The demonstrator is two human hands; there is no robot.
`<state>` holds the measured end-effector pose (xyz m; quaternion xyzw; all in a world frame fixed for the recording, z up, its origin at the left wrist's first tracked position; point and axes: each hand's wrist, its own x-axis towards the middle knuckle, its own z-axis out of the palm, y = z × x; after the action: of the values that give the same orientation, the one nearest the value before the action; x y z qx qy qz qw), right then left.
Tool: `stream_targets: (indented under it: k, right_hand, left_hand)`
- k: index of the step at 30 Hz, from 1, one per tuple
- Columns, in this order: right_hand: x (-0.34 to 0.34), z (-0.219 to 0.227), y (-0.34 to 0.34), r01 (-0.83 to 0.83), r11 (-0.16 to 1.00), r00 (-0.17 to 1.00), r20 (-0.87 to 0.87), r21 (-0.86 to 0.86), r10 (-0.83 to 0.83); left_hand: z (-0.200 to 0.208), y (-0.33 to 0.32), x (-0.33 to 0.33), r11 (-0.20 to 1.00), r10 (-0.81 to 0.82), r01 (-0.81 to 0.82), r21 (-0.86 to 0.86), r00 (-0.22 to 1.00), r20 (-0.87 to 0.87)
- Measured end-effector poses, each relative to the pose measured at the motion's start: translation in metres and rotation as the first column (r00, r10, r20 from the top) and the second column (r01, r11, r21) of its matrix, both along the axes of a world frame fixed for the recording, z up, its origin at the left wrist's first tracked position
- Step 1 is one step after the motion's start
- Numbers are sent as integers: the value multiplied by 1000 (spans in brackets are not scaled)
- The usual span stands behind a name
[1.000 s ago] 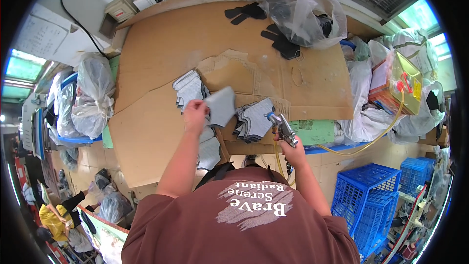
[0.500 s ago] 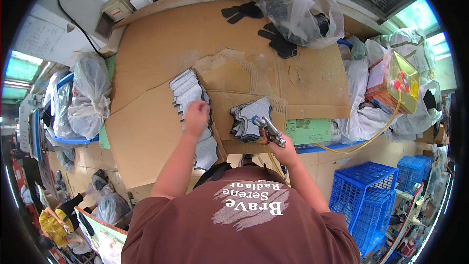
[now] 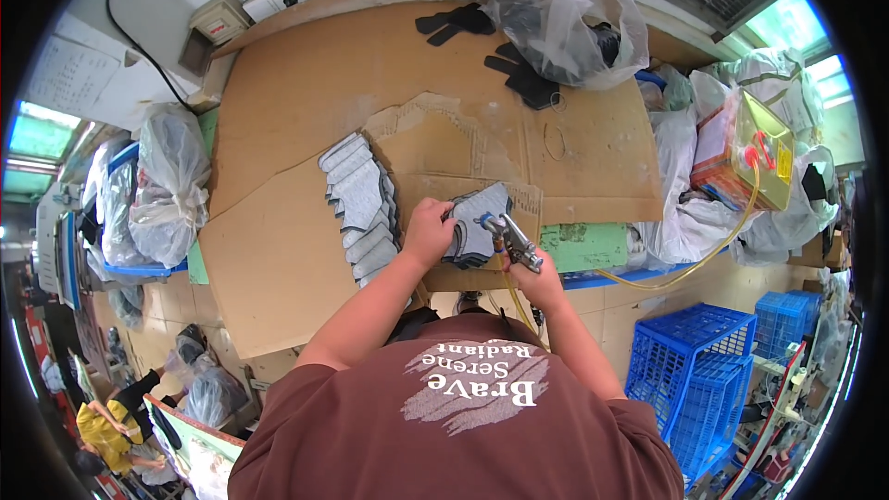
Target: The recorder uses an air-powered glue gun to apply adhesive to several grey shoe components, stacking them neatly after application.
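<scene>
My right hand [image 3: 535, 281] is wrapped round a metal spray gun [image 3: 520, 245], whose blue-ringed nozzle points over a small stack of grey, curved-edge fabric pieces [image 3: 483, 206]. At the left edge of that stack, my left hand [image 3: 429, 233] is closed, its fingertips pinching the edge of a piece. Left of this hand lies a long row of overlapping grey pieces with dark undersides [image 3: 356, 194], fanned out on the cardboard. Yellow hose runs down from the gun.
Cardboard [image 3: 296, 83] covers the table. Black cut pieces [image 3: 526, 79] and a clear plastic bag [image 3: 593, 32] lie at the far side. A yellow-topped can [image 3: 769, 162] with a hose stands right, above blue crates [image 3: 690, 352]. Bagged goods [image 3: 171, 176] sit left; a person in yellow [image 3: 102, 431] is lower left.
My left hand has moved right, from the fanned row to the small stack's left edge. My right hand stays by the stack with the spray gun.
</scene>
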<state>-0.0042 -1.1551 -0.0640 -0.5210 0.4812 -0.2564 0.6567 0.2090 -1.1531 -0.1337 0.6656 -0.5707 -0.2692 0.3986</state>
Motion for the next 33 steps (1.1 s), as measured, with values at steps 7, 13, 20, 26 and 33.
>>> stream_targets:
  k: [7,13,20,26,33]
  right_hand:
    - [-15,3,-8,124,992,988,-92,24,-121]
    - [-18,8,-8,154,988,986,-59,18,-153]
    - [-13,12,-4,77,996,997,-24,51,-76]
    - [-15,-1,-2,1,1000,999,-50,29,0]
    - [-8,7,-2,-59,998,998,-10,12,60]
  left_hand:
    - [7,-1,-3,1000,16,-16,-25,1000,24]
    - [8,-3,-5,989,10,7,-151,994,112]
    - [3,0,-6,993,86,-91,-76,994,-70]
    - [22,7,21,946,304,-250,207,905,-297]
    - [17,42,119,771,630,-468,432,662,-406]
